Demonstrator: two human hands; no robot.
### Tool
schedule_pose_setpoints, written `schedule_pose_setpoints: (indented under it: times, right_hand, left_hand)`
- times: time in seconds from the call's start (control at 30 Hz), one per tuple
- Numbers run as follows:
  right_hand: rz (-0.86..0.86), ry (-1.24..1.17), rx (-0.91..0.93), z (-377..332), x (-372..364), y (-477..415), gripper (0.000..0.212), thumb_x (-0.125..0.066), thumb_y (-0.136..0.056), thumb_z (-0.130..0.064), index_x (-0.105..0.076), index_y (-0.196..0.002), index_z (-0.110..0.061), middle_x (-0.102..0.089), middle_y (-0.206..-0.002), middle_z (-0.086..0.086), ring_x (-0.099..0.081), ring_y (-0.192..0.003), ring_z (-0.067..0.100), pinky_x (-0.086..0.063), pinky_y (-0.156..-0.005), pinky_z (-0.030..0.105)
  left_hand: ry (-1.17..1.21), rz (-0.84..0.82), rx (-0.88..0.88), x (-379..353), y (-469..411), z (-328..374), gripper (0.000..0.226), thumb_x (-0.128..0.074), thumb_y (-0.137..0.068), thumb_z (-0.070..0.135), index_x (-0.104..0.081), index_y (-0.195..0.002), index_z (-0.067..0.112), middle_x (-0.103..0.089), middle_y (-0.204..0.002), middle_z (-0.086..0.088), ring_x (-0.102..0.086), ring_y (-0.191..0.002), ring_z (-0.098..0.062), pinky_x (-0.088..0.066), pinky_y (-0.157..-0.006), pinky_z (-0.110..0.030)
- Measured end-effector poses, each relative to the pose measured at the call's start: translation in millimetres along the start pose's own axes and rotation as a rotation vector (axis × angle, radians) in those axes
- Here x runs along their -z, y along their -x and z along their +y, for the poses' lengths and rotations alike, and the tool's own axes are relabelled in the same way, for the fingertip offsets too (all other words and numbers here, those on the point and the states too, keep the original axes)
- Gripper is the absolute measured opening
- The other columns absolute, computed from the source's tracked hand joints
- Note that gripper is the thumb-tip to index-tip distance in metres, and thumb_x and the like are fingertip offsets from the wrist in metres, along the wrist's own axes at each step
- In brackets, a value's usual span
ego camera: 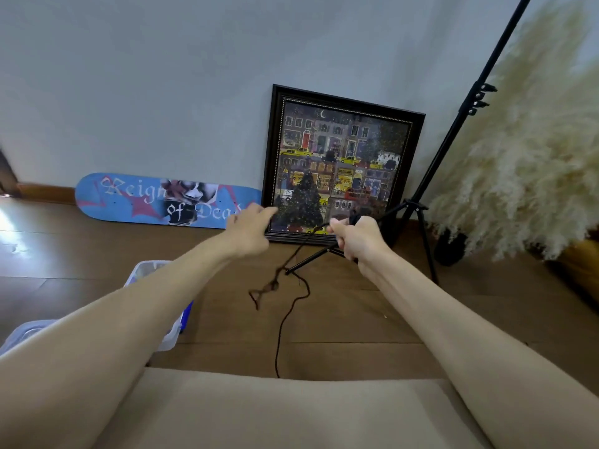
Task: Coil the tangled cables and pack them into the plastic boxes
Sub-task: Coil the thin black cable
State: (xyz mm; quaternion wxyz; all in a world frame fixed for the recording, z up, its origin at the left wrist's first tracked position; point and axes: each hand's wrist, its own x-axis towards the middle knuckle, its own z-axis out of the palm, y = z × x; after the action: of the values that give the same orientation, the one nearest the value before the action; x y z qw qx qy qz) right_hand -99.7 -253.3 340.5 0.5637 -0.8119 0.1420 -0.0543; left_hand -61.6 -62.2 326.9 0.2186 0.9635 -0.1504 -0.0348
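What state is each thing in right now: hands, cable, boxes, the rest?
right hand: fist gripping the cable's upper end.
left hand: raised beside it; grip on the cable unclear.
cable: partly tangled, hanging down to the floor.
plastic boxes: on the floor, only partly in view.
framed picture: leaning against the wall.
light stand: standing on its tripod legs.

right hand (356, 236) grips a dark cable (270, 285), raised before a framed picture (343, 163); the cable hangs to a small tangle, then trails over the wooden floor (356, 319) to a beige cushion (275, 413). left hand (249, 231) is just beside, blurred, contact with the cable unclear. clear plastic boxes (152, 270) sit under the left arm. a skateboard deck (129, 199), black stand (453, 131) and pampas grass (534, 157) line the wall
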Motion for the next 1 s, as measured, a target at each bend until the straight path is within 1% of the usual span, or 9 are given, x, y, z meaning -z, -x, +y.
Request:
schedule_pose_setpoints:
  times: [0.07, 0.17, 0.27, 0.4, 0.53, 0.63, 0.77, 0.9, 1.0]
  right_hand:
    - [-0.075, -0.039, 0.009, -5, -7, 4, 0.032, -0.053, -0.099, -0.022, -0.062, -0.076, -0.003, -0.047, -0.054, 0.003, -0.03, -0.038, 0.011, -0.029, -0.036, 0.018]
    - [-0.16, -0.098, 0.01, -5, -8, 8, 0.033, -0.056, -0.098, -0.024, -0.06, -0.071, -0.005, -0.041, -0.052, 0.004, -0.026, -0.033, 0.009, -0.026, -0.037, 0.021]
    - [-0.265, -0.248, -0.077, -4, 0, 10, 0.032, -0.054, -0.098, -0.022, -0.056, -0.07, -0.005, -0.042, -0.054, 0.006, -0.023, -0.031, 0.008, -0.023, -0.037, 0.021]
    - [-0.306, -0.5, -0.203, -14, 12, 12, 0.025, -0.045, -0.102, -0.019, -0.056, -0.088, -0.001, -0.053, -0.053, 0.006, -0.022, -0.028, 0.004, -0.021, -0.032, 0.017]
    - [-0.165, -0.4, -0.133, -13, 16, 10, 0.028, -0.045, -0.102, -0.021, -0.063, -0.097, 0.001, -0.071, -0.082, 0.014, -0.024, -0.032, 0.004, -0.026, -0.034, 0.016]
    - [-0.202, -0.482, -0.092, -15, 18, 7, 0.033, -0.042, -0.103, -0.024, -0.062, -0.106, 0.003, -0.073, -0.075, 0.008, -0.024, -0.03, 0.004, -0.024, -0.033, 0.014]
    - [-0.504, -0.595, -0.157, -22, 17, 18, 0.042, -0.037, -0.102, -0.033, -0.061, -0.103, 0.001, -0.047, -0.041, -0.004, -0.021, -0.024, 0.004, -0.018, -0.031, 0.013]
    - [-0.664, -0.654, -0.198, -29, 14, 27, 0.047, -0.036, -0.098, -0.043, -0.058, -0.086, -0.003, -0.031, -0.034, -0.008, -0.022, -0.021, 0.004, -0.016, -0.028, 0.013]
    - [-0.716, -0.699, -0.216, -30, 17, 28, 0.052, -0.038, -0.094, -0.047, -0.06, -0.071, -0.005, -0.029, -0.032, -0.008, -0.023, -0.02, 0.004, -0.017, -0.027, 0.013]
  left_hand:
    - [0.421, -0.038, -0.069, 4, 5, 23, 0.062, -0.049, -0.087, -0.004, -0.032, -0.145, 0.012, -0.054, -0.117, -0.007, -0.053, -0.107, -0.017, -0.04, -0.09, -0.026]
    - [0.728, -0.162, -0.068, 3, 16, 42, 0.039, -0.055, -0.094, 0.015, -0.048, -0.132, 0.013, -0.065, -0.086, -0.003, -0.062, -0.065, -0.008, -0.047, -0.073, -0.019]
    - [0.921, -0.143, -0.072, -2, 22, 48, 0.026, -0.049, -0.098, 0.019, -0.063, -0.117, 0.008, -0.048, -0.054, 0.001, -0.039, -0.042, -0.006, -0.041, -0.045, -0.021]
    - [0.918, -0.022, -0.097, 2, 22, 52, 0.025, -0.046, -0.099, 0.016, -0.067, -0.113, 0.019, -0.041, -0.051, 0.003, -0.027, -0.034, -0.002, -0.021, -0.036, -0.015]
    - [0.824, -0.061, -0.045, -1, 27, 49, 0.03, -0.042, -0.099, 0.007, -0.064, -0.114, 0.019, -0.05, -0.054, -0.004, -0.032, -0.031, -0.003, -0.025, -0.033, -0.015]
    - [0.599, -0.222, 0.026, -6, 29, 41, 0.034, -0.04, -0.094, -0.002, -0.061, -0.117, 0.013, -0.057, -0.059, -0.005, -0.044, -0.035, -0.006, -0.034, -0.035, -0.017]
    - [0.527, -0.428, 0.055, -13, 33, 40, 0.027, -0.054, -0.091, 0.001, -0.059, -0.117, 0.007, -0.063, -0.086, -0.01, -0.059, -0.06, -0.011, -0.046, -0.05, -0.023]
    - [0.835, -0.289, 0.017, -13, 33, 47, 0.026, -0.059, -0.091, 0.017, -0.055, -0.116, 0.016, -0.068, -0.088, -0.006, -0.063, -0.066, -0.01, -0.04, -0.056, -0.021]
    - [0.865, -0.205, 0.001, -16, 33, 46, 0.024, -0.048, -0.098, 0.018, -0.057, -0.119, 0.017, -0.066, -0.089, -0.007, -0.06, -0.062, -0.01, -0.042, -0.054, -0.02]
